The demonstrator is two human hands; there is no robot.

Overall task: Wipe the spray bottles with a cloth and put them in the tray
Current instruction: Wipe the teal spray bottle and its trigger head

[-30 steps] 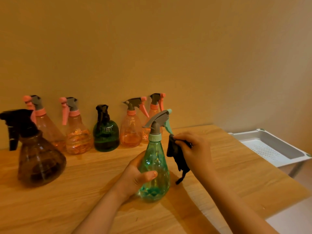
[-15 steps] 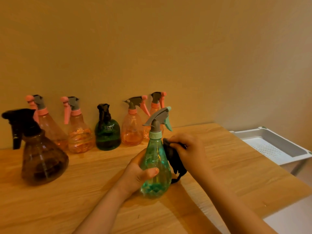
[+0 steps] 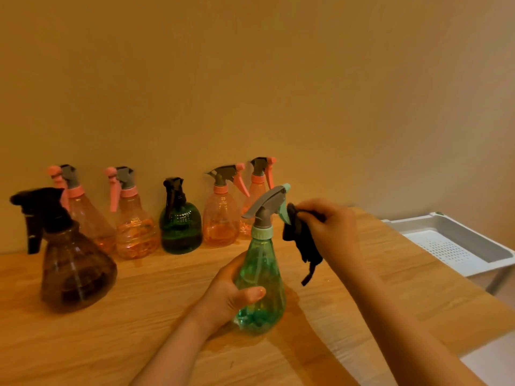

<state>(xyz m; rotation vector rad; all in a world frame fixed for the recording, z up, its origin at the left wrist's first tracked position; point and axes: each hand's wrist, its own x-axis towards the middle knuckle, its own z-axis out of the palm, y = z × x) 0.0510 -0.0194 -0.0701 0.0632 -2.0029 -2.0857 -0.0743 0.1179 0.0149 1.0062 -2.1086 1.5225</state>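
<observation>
Left hand: gripped the bottle low, thumb across the front.
Right hand: raised beside the trigger, fingers curled round the cloth (loose end hanging).

Head view, down onto near table

Wooden table carrying whole lineup: brown bottle sitting front left, four orange bottles plus dark green bottle lining back wall, teal bottle standing near front.
</observation>
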